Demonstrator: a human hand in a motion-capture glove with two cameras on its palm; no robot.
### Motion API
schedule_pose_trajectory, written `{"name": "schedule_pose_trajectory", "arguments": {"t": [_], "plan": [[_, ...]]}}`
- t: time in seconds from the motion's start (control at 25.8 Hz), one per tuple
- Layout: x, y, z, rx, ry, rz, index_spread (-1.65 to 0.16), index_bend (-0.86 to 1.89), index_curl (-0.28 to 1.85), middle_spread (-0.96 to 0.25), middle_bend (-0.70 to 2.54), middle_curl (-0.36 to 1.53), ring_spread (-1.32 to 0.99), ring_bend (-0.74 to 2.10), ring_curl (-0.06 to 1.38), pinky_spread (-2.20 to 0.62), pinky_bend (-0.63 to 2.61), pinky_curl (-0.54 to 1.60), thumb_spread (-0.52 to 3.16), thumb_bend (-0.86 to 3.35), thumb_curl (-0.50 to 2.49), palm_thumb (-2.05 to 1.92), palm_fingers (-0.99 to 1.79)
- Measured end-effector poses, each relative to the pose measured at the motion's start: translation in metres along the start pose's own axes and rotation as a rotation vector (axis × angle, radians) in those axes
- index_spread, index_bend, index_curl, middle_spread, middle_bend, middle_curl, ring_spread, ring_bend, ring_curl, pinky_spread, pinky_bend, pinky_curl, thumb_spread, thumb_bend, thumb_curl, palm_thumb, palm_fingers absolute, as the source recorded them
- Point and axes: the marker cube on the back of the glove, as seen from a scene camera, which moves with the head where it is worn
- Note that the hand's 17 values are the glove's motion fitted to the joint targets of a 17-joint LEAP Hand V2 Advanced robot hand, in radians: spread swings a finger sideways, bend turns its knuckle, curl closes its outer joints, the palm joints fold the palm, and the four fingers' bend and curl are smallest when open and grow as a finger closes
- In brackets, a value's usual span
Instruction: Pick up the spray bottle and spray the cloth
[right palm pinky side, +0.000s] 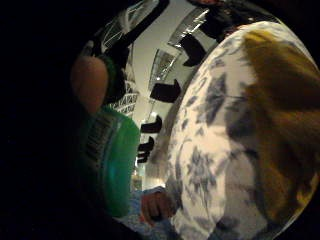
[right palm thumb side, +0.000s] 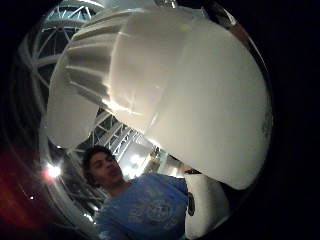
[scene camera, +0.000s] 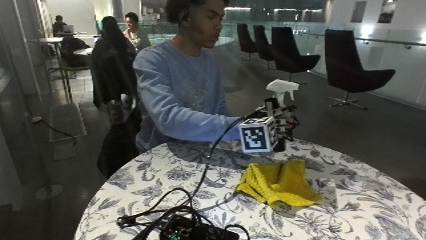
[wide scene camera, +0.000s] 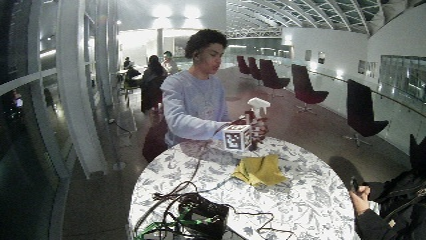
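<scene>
Above table (scene camera: 200, 180), spray bottle (scene camera: 281, 90) in right hand (scene camera: 283, 122), cloth (scene camera: 279, 184) below.

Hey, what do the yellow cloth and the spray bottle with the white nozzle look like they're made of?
The crumpled yellow cloth looks like soft, matte fabric, perhaps microfibre: it folds limply on the floral-patterned table. The spray bottle's white trigger head looks like smooth moulded plastic with ribbing and a slight sheen; its green translucent body, held in the gloved right hand, also seems plastic.

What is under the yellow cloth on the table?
The crumpled yellow cloth lies directly on the round table with the blue floral pattern. Whether anything is beneath it cannot be seen, because its folds cover that spot.
</scene>
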Motion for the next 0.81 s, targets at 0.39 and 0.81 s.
{"name": "schedule_pose_trajectory", "arguments": {"t": [0.39, 0.81], "plan": [[0.073, -0.019, 0.09, -0.204, 0.076, -0.016, -0.3, 0.1, 0.22, -0.08, 0.36, 0.47, -0.04, 0.6, 0.42, 0.07, 0.25, 0.37, 0.84, -0.03, 0.62, 0.92, 0.96], [0.084, -0.01, 0.084, -0.247, 0.198, -0.023, -0.33, 0.15, 0.26, -0.1, 0.32, 0.46, -0.06, 0.52, 0.4, 0.06, 0.16, 0.36, 0.89, -0.03, 0.58, 0.86, 0.87]]}}
